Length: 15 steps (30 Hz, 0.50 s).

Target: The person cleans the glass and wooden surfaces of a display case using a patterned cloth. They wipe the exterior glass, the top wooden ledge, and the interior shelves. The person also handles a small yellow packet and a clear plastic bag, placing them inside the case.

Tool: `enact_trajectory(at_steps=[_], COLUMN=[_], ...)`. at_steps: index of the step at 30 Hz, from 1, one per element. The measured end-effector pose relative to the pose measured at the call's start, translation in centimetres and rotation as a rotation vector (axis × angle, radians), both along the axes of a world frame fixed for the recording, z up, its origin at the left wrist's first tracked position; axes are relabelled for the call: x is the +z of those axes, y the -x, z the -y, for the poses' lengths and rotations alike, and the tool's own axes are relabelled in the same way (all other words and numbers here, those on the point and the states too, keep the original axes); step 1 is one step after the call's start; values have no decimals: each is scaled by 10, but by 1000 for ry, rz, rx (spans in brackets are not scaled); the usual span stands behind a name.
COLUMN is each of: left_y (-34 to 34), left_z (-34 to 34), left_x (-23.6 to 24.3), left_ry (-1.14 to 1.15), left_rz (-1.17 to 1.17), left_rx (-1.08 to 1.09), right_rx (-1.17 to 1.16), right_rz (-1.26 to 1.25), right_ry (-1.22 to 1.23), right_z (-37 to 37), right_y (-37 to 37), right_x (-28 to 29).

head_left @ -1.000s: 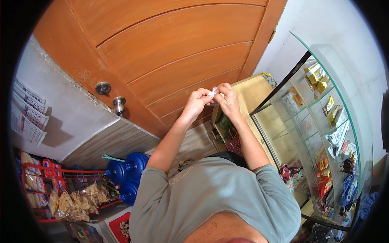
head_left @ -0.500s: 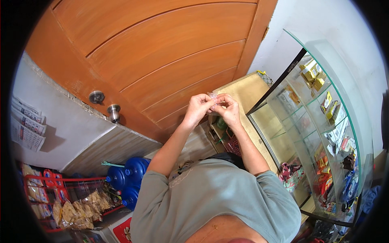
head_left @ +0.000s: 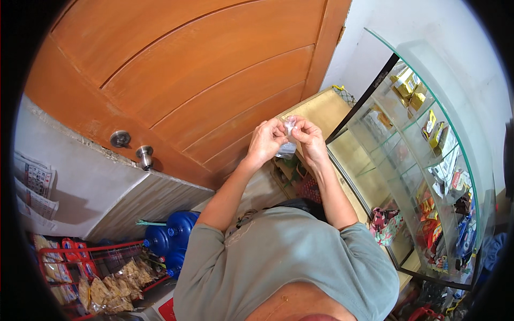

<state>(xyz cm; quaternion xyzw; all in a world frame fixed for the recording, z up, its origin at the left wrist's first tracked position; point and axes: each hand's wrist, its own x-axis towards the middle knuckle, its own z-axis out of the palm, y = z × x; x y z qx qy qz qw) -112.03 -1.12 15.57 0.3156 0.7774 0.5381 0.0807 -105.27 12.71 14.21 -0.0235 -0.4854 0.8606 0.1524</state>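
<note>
Both my arms reach forward, and the hands meet in front of a wooden shelf unit. Between them is a small clear plastic bag (head_left: 287,150), its lower part hanging below the fingers and its top gathered upward. My left hand (head_left: 266,141) pinches the bag from the left side, fingers closed. On the other side my right hand (head_left: 310,140) grips it between thumb and fingers, near the top. Whether anything lies inside the bag is too small to tell.
An orange wooden door (head_left: 214,69) with a metal knob (head_left: 144,155) stands ahead. To the right is a glass display case (head_left: 428,160) holding packets. Blue water jugs (head_left: 179,230) and a red rack (head_left: 101,249) of bagged snacks are at lower left. A wooden shelf top (head_left: 321,107) lies beyond my hands.
My hands have risen slightly and the right has shifted a little outward. More of the plastic bag shows, now hanging below the fingers. The view has turned slightly.
</note>
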Motion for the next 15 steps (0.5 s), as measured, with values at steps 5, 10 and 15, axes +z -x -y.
enact_trajectory(at_steps=[5,10,15], left_y=[13,32,57], left_z=[-4,-25,-67], left_x=[4,-8,-14], left_ry=[64,41,-245], left_rz=[81,-9,170], left_rx=[-37,-39,-94], right_rx=[-49,-244,-536], right_rz=[5,138,126], right_ry=[-12,-344,-972], right_z=[1,-9,-18], right_y=[-7,-25,-88], right_x=[4,3,2])
